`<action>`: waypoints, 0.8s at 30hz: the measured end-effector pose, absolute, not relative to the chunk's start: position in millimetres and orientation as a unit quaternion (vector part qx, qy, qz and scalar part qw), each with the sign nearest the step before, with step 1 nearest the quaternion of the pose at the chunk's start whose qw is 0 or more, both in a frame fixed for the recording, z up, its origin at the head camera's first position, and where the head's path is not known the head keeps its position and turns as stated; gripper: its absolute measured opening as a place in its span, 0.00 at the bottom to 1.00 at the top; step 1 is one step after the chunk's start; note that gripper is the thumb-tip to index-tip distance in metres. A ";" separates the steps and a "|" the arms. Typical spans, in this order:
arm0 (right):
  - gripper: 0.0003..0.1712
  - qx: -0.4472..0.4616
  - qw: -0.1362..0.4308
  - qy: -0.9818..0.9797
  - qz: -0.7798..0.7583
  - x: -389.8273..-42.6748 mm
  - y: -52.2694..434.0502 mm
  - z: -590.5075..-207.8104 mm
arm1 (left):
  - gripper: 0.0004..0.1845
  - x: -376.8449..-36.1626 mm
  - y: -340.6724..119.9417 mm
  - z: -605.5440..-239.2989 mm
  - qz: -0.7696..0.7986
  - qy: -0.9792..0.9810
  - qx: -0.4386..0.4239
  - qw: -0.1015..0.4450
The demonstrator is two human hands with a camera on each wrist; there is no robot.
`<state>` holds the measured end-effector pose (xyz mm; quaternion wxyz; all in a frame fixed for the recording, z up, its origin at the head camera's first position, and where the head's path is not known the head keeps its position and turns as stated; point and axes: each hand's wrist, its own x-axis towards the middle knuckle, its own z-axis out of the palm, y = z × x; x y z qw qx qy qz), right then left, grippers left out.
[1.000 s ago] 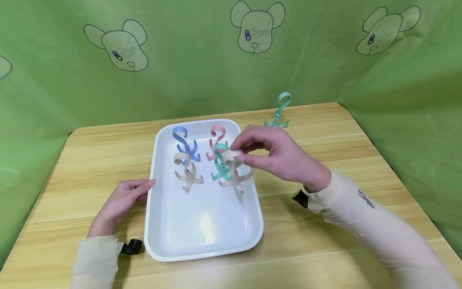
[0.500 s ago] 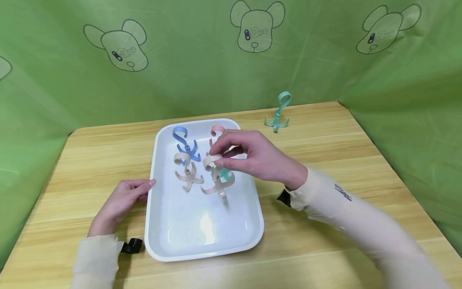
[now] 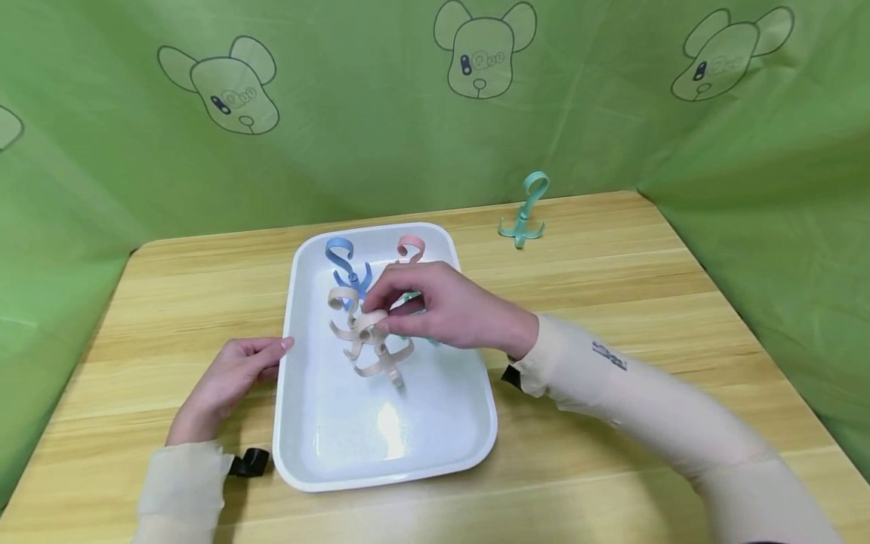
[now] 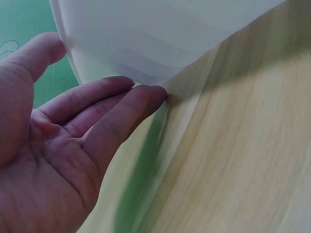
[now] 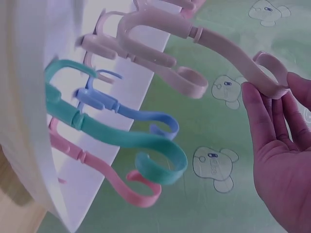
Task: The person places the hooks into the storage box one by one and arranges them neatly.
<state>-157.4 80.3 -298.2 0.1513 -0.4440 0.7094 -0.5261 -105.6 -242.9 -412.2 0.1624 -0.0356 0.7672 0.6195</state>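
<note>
My right hand (image 3: pixel 442 306) pinches the curled top of a beige swivel hook (image 3: pixel 385 364) between thumb and fingertips. Its claws point down over the middle of the white tray (image 3: pixel 340 446); whether they touch the tray floor I cannot tell. Just behind it another beige hook (image 3: pixel 337 298) stands in the tray. A blue hook (image 3: pixel 340 248) and a pink hook (image 3: pixel 411 243) stand towards the tray's far end. The right hand mostly hides a green hook, plain in the right wrist view (image 5: pixel 112 136). My left hand (image 3: pixel 227 374) grips the tray's left side, thumb on the rim, fingers against the outer wall.
On the wooden table (image 3: pixel 598 272), at the far right, stands another green hook (image 3: pixel 522 224). Green cloth (image 3: pixel 374 136) with mouse drawings hangs behind and beside the table. A small black piece (image 3: pixel 250 462) sticks out at the left wrist.
My right hand has carried the beige hook leftwards and a little nearer, from beside the green hook to in front of the other beige one. The left hand and tray keep still.
</note>
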 end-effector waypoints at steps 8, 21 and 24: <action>0.07 -0.458 0.173 0.710 -0.506 -156.2 69.4 -305.1 | 0.29 -105.2 -244.0 -412.2 0.621 0.765 -0.037 0.166; 0.07 -0.467 0.205 0.722 -0.468 -153.2 52.7 -310.8 | 0.29 -105.0 -243.3 -411.9 0.621 0.765 -0.039 0.166; 0.07 -0.464 0.213 0.724 -0.464 -153.2 50.0 -311.5 | 0.29 -105.0 -243.0 -411.2 0.619 0.766 -0.040 0.167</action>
